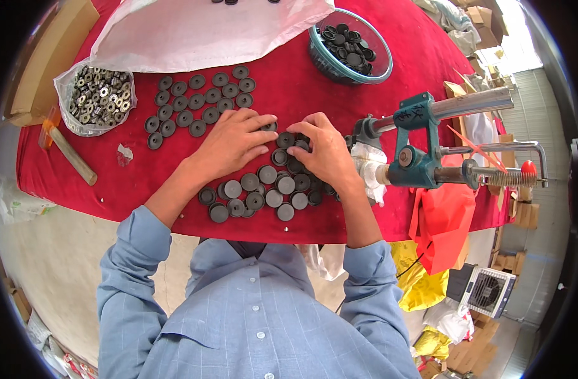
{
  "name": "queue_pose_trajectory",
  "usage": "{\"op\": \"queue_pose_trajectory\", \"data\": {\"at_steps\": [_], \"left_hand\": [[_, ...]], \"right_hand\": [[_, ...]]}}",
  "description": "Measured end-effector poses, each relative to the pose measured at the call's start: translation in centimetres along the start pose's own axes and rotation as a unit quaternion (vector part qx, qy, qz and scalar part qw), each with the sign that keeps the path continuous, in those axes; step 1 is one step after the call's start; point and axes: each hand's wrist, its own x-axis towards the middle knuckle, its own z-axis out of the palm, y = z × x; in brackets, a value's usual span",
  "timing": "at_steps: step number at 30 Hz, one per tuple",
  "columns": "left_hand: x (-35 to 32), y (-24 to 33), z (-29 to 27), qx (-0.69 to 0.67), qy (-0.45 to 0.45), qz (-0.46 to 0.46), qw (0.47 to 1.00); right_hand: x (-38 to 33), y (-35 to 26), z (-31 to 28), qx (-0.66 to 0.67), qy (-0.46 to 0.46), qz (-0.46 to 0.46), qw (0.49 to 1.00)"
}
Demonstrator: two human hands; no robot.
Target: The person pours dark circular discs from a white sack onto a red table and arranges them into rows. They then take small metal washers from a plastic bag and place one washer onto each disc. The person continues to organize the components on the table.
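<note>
My left hand (233, 144) is closed at the fingertips on a black round cap (270, 127), just above the table. To its right, my right hand (327, 151) curls its thumb and forefinger around another black cap (286, 140) at the edge of a loose pile. Its other fingers are partly hidden. The piled caps (285, 185) lie between my forearms, some with flat grey faces up, some overlapping. Beyond my left hand, several caps (195, 102) stand in rough slanting rows, recessed sides up.
A clear bag of metal rings (99, 98) and a hammer (73, 156) lie left. A white sheet (207, 38) and a tub (388, 63) of black caps are at the back. A green hand press (418, 142) stands right on the red cloth (137, 189).
</note>
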Motion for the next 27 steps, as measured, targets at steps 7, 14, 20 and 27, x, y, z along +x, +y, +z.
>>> {"op": "queue_pose_trajectory", "data": {"at_steps": [7,14,20,27], "left_hand": [[-1.2,-1.7,-2.3,0.146,0.088,-0.097,0.981],[-0.2,0.0,-1.2,0.063,0.087,-0.042,0.993],[1.1,0.2,0.4,0.061,0.048,0.028,0.997],[0.9,0.6,-1.4,0.110,0.121,-0.081,0.983]], "right_hand": [[2.5,0.0,1.4,-0.018,0.081,0.032,0.996],[1.1,2.1,-2.2,0.051,0.064,0.037,0.996],[0.9,2.1,-0.3,-0.017,0.034,0.037,0.999],[3.4,3.0,1.0,-0.009,0.130,0.051,0.990]]}}
